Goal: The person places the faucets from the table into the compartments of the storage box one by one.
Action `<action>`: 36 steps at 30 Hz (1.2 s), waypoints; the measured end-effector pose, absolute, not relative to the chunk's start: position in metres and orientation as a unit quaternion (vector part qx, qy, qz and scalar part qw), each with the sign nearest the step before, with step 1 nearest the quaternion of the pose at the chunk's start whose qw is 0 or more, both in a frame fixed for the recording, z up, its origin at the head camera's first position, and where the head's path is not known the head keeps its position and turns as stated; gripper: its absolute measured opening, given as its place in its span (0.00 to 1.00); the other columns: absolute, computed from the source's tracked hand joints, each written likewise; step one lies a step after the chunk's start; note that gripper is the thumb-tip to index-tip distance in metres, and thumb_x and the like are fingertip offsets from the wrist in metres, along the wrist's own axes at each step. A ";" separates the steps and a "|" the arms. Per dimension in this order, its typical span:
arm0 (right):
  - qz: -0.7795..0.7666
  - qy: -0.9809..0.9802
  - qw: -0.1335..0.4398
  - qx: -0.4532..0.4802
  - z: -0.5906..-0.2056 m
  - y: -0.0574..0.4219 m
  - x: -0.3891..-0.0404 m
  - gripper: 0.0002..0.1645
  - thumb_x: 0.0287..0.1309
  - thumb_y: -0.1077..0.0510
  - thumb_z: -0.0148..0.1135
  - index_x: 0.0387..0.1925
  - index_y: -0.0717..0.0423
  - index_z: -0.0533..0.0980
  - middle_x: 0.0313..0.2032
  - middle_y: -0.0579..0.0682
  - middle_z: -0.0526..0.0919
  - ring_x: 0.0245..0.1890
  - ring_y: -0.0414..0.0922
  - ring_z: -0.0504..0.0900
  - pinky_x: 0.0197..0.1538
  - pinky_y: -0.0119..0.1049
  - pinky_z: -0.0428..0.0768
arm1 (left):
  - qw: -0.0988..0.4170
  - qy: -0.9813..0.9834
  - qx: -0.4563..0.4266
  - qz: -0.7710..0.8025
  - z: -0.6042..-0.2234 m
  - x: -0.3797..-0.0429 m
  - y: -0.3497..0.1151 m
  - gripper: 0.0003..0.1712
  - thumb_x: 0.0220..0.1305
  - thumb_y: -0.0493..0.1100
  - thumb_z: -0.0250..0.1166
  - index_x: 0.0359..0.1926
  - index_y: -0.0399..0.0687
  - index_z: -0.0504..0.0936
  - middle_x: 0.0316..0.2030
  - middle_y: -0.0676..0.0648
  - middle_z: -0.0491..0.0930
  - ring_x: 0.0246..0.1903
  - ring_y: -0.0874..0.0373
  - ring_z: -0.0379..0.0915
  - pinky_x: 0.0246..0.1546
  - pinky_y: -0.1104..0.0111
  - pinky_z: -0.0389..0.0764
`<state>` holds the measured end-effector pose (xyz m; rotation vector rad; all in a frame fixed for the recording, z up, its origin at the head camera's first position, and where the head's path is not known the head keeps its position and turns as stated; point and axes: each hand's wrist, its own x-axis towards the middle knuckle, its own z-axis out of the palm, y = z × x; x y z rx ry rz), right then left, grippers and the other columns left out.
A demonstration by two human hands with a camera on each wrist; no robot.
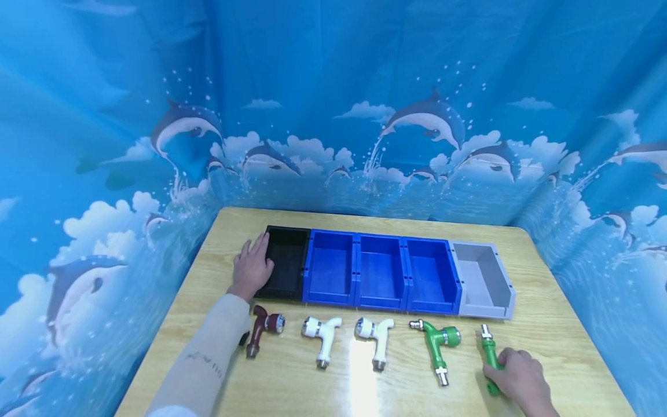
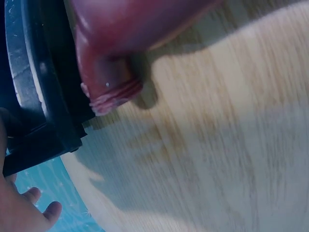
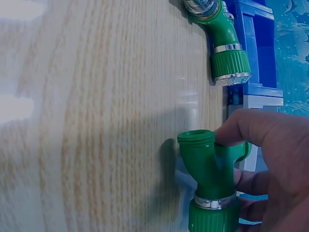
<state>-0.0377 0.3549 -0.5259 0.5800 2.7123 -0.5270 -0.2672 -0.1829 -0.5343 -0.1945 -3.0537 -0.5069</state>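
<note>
Sleeved left arm [image 1: 204,350] stretches forward, fingers [image 1: 257,245] extended at the black bin [image 1: 288,263]

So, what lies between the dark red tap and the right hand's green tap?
Two white taps and another green tap, seen in the head view.

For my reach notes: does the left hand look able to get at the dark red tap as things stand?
Likely yes: the left hand rests at the black bin, and nothing seems to cover the dark red tap near that sleeve.
</note>
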 end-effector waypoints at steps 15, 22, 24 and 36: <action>-0.185 0.963 0.098 0.169 -0.512 0.354 -0.039 0.24 0.48 0.48 0.69 0.33 0.67 0.75 0.29 0.59 0.74 0.28 0.51 0.72 0.23 0.38 0.71 | 0.030 -0.987 -0.060 -0.144 -0.536 -0.268 -0.184 0.44 0.65 0.44 0.57 0.77 0.49 0.46 0.75 0.44 0.50 0.73 0.37 0.34 0.62 0.37 0.55; -0.187 0.965 0.080 0.165 -0.507 0.354 -0.044 0.23 0.48 0.49 0.67 0.34 0.67 0.76 0.32 0.62 0.76 0.29 0.51 0.74 0.24 0.39 0.71 | 0.042 -0.987 -0.087 -0.130 -0.539 -0.268 -0.186 0.42 0.65 0.43 0.56 0.77 0.48 0.48 0.75 0.46 0.49 0.73 0.38 0.34 0.62 0.38 0.56; -0.185 0.965 0.079 0.166 -0.505 0.354 -0.045 0.23 0.48 0.49 0.67 0.34 0.67 0.76 0.32 0.62 0.76 0.29 0.51 0.74 0.24 0.39 0.71 | 0.040 -0.986 -0.088 -0.133 -0.539 -0.268 -0.186 0.42 0.65 0.43 0.56 0.77 0.48 0.48 0.75 0.46 0.50 0.73 0.39 0.34 0.61 0.38 0.57; -0.192 0.966 0.071 0.159 -0.499 0.351 -0.050 0.22 0.49 0.50 0.67 0.33 0.67 0.76 0.31 0.61 0.75 0.30 0.51 0.73 0.27 0.40 0.72 | 0.041 -0.989 -0.073 -0.123 -0.539 -0.268 -0.183 0.42 0.66 0.43 0.55 0.77 0.48 0.48 0.75 0.47 0.49 0.73 0.39 0.36 0.61 0.38 0.58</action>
